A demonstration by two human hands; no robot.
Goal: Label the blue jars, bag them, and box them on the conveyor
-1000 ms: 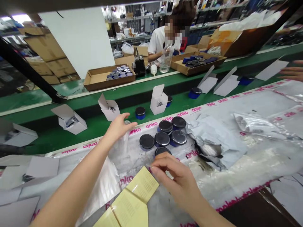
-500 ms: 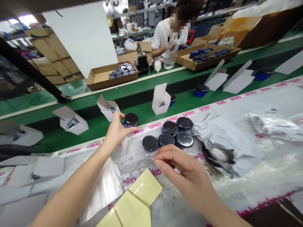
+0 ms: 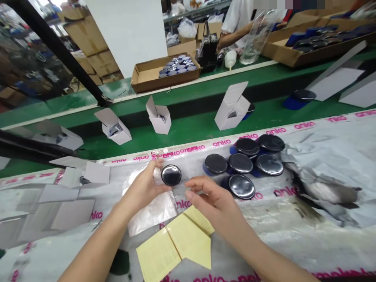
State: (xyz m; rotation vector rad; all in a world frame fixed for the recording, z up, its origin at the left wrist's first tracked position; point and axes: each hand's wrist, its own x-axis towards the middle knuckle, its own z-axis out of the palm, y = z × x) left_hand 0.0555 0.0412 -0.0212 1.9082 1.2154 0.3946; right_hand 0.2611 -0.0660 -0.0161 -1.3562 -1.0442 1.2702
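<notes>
My left hand (image 3: 145,188) has its thumb and fingers round a small round piece with a glossy black top (image 3: 171,175), over the plastic-covered work surface. Just to the right of it is my right hand (image 3: 213,197), fingers curled and thumb tip near the index finger; whether something small sits between them I cannot make out. Several more blue pieces with shiny black tops (image 3: 241,163) stand in a cluster beyond my right hand. Clear plastic bags (image 3: 152,215) lie under my left hand, and folded yellow paper sheets (image 3: 176,243) lie nearest me.
Open white boxes (image 3: 232,107) stand along the green conveyor (image 3: 188,121). White cartons (image 3: 73,207) are piled at left. Crumpled grey wrapping (image 3: 331,192) lies at right. Across the belt, a person (image 3: 239,23) works between cardboard trays (image 3: 164,80) of blue pieces.
My left hand has brought the black-topped piece from the belt's edge back toward me, close to my right hand. The view has shifted, and another black-topped piece now shows beside my right hand.
</notes>
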